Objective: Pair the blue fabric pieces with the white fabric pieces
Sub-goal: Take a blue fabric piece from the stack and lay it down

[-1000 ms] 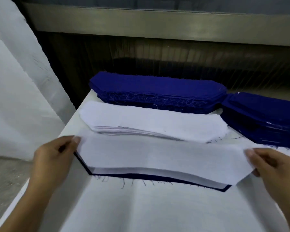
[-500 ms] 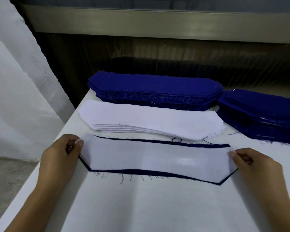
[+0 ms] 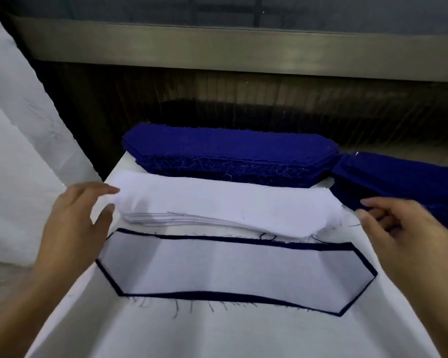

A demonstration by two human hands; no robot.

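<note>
White interfacing piece (image 3: 233,270) lies flat on a dark blue fabric piece (image 3: 217,296) of the same long, pointed-end shape. The blue shows as a narrow border all around it, with loose threads trailing from the near edge. This pair sits on the near middle of the white-covered table (image 3: 217,337).

Just beyond it is a low stack of white pieces (image 3: 230,202), and farther back a thick stack of blue pieces (image 3: 228,151) with frayed edges. A second pile of blue pieces (image 3: 398,182) lies at the far right, its end touching the first.

The left hand (image 3: 73,228) is at the left end of the white stack. Its fingers are nearly straight, the fingertips touch the top sheet, and the thumb is spread just beside the stack's edge; no firm pinch shows. The right hand (image 3: 404,233), somewhat blurred, hovers at the right end of the white stack with its fingers loosely bent and nothing in its grasp.

Pale cloth (image 3: 16,125) hangs at the left, and a dull metal ledge (image 3: 217,47) runs across the far side.
</note>
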